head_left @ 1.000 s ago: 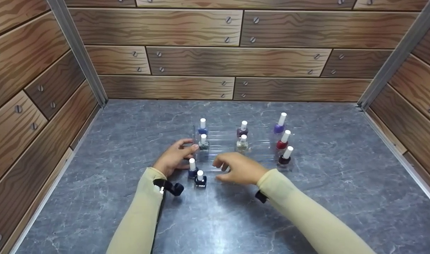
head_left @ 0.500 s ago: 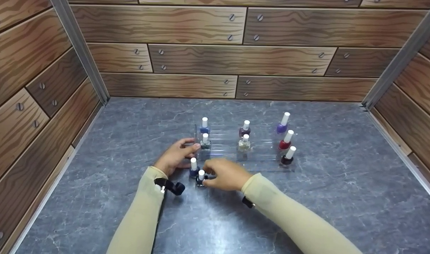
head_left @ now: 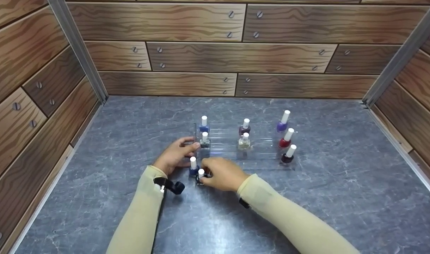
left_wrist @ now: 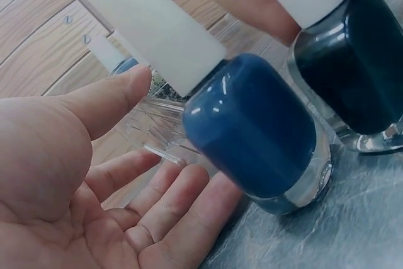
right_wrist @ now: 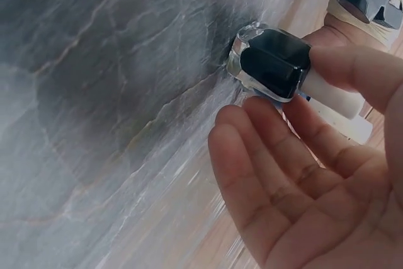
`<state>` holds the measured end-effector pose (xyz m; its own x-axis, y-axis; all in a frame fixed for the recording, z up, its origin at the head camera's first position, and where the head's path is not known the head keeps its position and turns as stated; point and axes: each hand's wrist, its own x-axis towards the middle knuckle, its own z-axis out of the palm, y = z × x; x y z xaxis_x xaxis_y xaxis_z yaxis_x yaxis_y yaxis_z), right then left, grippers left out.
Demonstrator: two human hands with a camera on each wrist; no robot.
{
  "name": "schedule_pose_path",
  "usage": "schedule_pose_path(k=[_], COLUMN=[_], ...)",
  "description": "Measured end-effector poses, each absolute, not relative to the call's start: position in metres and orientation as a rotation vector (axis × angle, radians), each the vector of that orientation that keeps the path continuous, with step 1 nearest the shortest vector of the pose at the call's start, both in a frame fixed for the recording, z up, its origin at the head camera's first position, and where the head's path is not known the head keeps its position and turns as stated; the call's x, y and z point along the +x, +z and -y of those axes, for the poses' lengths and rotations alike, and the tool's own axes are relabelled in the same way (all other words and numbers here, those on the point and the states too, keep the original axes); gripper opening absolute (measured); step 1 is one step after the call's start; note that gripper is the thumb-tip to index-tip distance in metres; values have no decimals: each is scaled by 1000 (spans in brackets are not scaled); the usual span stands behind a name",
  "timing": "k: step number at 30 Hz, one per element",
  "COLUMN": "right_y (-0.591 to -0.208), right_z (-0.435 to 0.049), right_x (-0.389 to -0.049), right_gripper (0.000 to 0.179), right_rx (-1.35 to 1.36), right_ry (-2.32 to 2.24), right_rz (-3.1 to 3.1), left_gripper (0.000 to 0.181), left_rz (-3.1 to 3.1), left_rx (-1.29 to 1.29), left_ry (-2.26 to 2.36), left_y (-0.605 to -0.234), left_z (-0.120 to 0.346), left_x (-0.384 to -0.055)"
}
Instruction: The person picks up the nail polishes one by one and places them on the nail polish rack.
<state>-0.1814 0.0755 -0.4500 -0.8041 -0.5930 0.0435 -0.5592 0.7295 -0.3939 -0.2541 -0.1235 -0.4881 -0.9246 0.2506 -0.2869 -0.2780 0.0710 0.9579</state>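
My right hand (head_left: 225, 173) pinches a nail polish bottle (right_wrist: 275, 62) between thumb and fingers. The bottle is nearly black with a white cap and stands on the table in front of the rack. Beside it, a dark blue nail polish bottle (left_wrist: 252, 127) stands upright, untouched, between my two hands. My left hand (head_left: 176, 155) lies at the left end of a clear stepped display rack (head_left: 223, 152), its thumb near the rack's side and its fingers loosely bent. Part of the dark bottle is hidden by my right hand in the head view.
The rack bears blue (head_left: 204, 127), glittery (head_left: 205, 143), plum (head_left: 244, 129) and pale clear (head_left: 244, 142) polish bottles. At its right end stand purple (head_left: 282, 125), red (head_left: 285, 141) and blackish (head_left: 287, 157) ones. Wood-patterned walls (head_left: 165, 56) enclose the grey marbled table (head_left: 324, 190).
My right hand has moved left and toward me from in front of the rack, and its fingers have come together on the dark nail polish bottle. My left hand has stayed put.
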Motion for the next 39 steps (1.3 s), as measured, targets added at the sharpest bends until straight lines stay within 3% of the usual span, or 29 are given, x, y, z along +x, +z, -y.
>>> schedule_pose_path(k=[13, 26, 39], right_y=[-443, -427, -431], right_z=[-92, -155, -198], right_x=[-183, -194, -201], right_gripper=[12, 8, 11], right_rx=[-1008, -806, -585], right_ry=[-722, -1299, -1513], right_rz=[-2766, -2731, -2922], left_gripper=[67, 66, 67], left_rz=[-1972, -1975, -1990], left_rx=[-11, -23, -16], left_ry=[1918, 1905, 1891], left_y=[-489, -487, -488], left_z=[121, 125, 124], left_x=[-253, -255, -255])
